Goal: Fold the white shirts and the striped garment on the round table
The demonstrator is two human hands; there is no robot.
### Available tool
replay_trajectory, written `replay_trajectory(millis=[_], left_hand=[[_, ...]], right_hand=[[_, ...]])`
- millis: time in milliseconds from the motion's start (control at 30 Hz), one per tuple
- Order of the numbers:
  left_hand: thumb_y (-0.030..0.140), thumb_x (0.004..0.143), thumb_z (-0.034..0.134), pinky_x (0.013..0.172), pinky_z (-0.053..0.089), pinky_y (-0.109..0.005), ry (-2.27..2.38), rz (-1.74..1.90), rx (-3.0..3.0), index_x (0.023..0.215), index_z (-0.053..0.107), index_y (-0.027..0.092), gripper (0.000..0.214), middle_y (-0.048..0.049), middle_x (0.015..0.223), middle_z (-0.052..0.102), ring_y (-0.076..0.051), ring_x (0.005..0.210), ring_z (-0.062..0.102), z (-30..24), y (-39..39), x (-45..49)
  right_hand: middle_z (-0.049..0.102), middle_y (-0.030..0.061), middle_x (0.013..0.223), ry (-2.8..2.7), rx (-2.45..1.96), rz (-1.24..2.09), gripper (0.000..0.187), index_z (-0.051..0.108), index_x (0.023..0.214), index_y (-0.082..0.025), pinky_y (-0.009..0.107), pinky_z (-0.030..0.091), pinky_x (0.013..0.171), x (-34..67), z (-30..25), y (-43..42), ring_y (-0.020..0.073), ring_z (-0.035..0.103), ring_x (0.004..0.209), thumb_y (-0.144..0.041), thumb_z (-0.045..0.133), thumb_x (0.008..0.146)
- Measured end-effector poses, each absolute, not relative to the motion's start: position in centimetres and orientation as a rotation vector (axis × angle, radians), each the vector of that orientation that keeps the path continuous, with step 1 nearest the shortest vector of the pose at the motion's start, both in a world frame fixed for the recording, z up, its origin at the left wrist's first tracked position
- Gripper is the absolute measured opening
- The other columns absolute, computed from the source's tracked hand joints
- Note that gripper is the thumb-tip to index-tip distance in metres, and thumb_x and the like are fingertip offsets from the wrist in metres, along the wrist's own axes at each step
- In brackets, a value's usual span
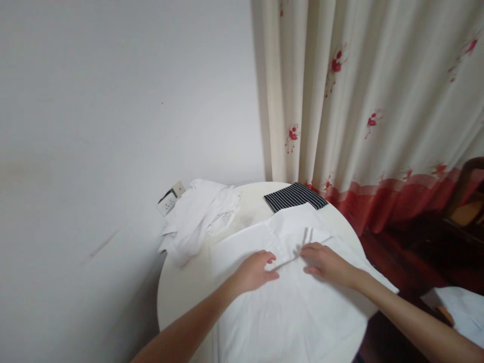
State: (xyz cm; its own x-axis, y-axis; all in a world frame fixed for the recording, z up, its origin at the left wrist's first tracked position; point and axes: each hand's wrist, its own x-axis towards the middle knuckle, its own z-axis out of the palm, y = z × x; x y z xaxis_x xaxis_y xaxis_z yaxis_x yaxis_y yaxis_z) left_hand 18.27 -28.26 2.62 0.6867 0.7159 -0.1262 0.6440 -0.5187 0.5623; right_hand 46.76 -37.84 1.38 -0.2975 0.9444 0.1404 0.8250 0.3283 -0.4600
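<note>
A white shirt (pixel 287 312) lies spread flat over the round white table (pixel 181 292), its collar end pointing away from me. My left hand (pixel 254 271) rests palm down on the shirt near its upper middle, fingers curled lightly against the cloth. My right hand (pixel 325 263) lies just to the right of it, fingertips on a fold of the shirt close to the collar. The two hands are a short gap apart. Neither hand lifts the fabric.
A crumpled white garment (pixel 196 217) sits at the table's far left by a wall socket (pixel 170 199). A folded black striped cloth (pixel 295 196) lies at the far edge. A floral curtain (pixel 370 116) hangs behind; dark furniture (pixel 454 217) stands at right.
</note>
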Motion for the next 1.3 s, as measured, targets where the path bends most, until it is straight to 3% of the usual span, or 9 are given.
replay_trajectory(millis=[167,333,467,567,700,867,1000,1167,1300], left_hand=[[0.041,0.072,0.083,0.091,0.045,-0.035,0.956,0.056,2.465,0.111,0.068,0.022,0.046,-0.0068,0.107,0.066,-0.027,0.104,0.060,0.7,-30.7,20.6],[0.022,0.080,0.074,0.095,0.041,-0.038,0.971,0.111,2.588,0.102,0.066,0.024,0.024,-0.0063,0.110,0.062,-0.027,0.109,0.056,1.7,-32.5,20.7],[0.027,0.077,0.078,0.088,0.045,-0.033,0.754,0.059,2.422,0.088,0.060,0.024,0.022,-0.0022,0.106,0.059,-0.023,0.102,0.057,3.6,-33.4,20.0],[0.038,0.071,0.084,0.095,0.045,-0.034,0.838,0.215,2.263,0.097,0.057,0.024,0.040,-0.0039,0.115,0.056,-0.024,0.110,0.055,5.2,-33.6,20.1],[0.039,0.060,0.089,0.101,0.045,-0.040,0.828,0.236,2.235,0.136,0.044,0.024,0.089,-0.0109,0.136,0.050,-0.030,0.124,0.051,6.3,-34.1,21.2],[0.022,0.084,0.063,0.091,0.050,-0.036,0.662,0.132,2.362,0.119,0.061,0.025,0.035,-0.0057,0.112,0.070,-0.027,0.104,0.066,7.2,-34.3,22.3],[0.012,0.084,0.054,0.096,0.049,-0.036,0.791,0.632,2.363,0.109,0.065,0.020,0.029,-0.0077,0.112,0.070,-0.025,0.107,0.064,10.1,-31.9,22.7],[0.019,0.084,0.059,0.098,0.049,-0.036,0.759,1.267,2.101,0.115,0.063,0.016,0.031,-0.0084,0.115,0.071,-0.025,0.109,0.064,15.6,-27.4,24.1],[0.025,0.083,0.062,0.093,0.050,-0.034,0.747,1.468,1.794,0.109,0.064,0.013,0.028,-0.0088,0.110,0.073,-0.023,0.102,0.066,18.4,-26.5,27.1]], right_hand=[[0.063,0.0116,0.129,-2.381,-1.659,0.377,0.053,0.061,0.127,-0.025,0.053,0.031,0.106,45.8,0.1,-36.8,0.0325,0.052,0.123,-0.029,0.075,0.076],[0.065,0.0046,0.091,-2.429,-1.556,0.148,0.012,0.063,0.084,-0.021,0.047,0.032,0.099,44.8,0.8,-37.1,0.0244,0.056,0.099,-0.012,0.064,0.076],[0.058,0.0029,0.077,-2.253,-1.297,-0.306,0.020,0.055,0.075,-0.022,0.042,0.036,0.086,44.5,-0.4,-39.2,0.0209,0.050,0.082,-0.002,0.051,0.075],[0.052,0.0023,0.072,-2.005,-1.123,-0.510,0.022,0.050,0.070,-0.023,0.040,0.037,0.077,44.4,-1.3,-41.0,0.0207,0.046,0.077,-0.002,0.046,0.076],[0.051,0.0024,0.073,-1.863,-1.029,-0.452,0.023,0.047,0.073,-0.024,0.038,0.038,0.069,43.0,-0.9,-42.2,0.0211,0.049,0.075,-0.001,0.045,0.077],[0.060,0.0098,0.101,-1.825,-1.184,-0.264,0.022,0.060,0.100,-0.025,0.043,0.048,0.079,42.7,1.8,-42.4,0.0273,0.058,0.097,-0.012,0.052,0.084],[0.037,0.0147,0.153,-1.615,-1.448,-0.256,0.062,0.048,0.141,-0.028,0.057,0.031,0.114,48.9,3.8,-41.2,0.0375,0.036,0.140,-0.045,0.069,0.085],[0.027,0.0154,0.162,-1.502,-1.445,0.095,0.100,0.023,0.158,-0.025,0.058,0.019,0.121,53.2,2.1,-39.3,0.0376,0.025,0.149,-0.067,0.067,0.079],[0.001,0.0170,0.168,-1.569,-1.350,0.417,0.139,-0.009,0.161,-0.023,0.060,0.013,0.122,45.7,0.0,-37.9,0.0383,0.008,0.153,-0.061,0.083,0.065]])
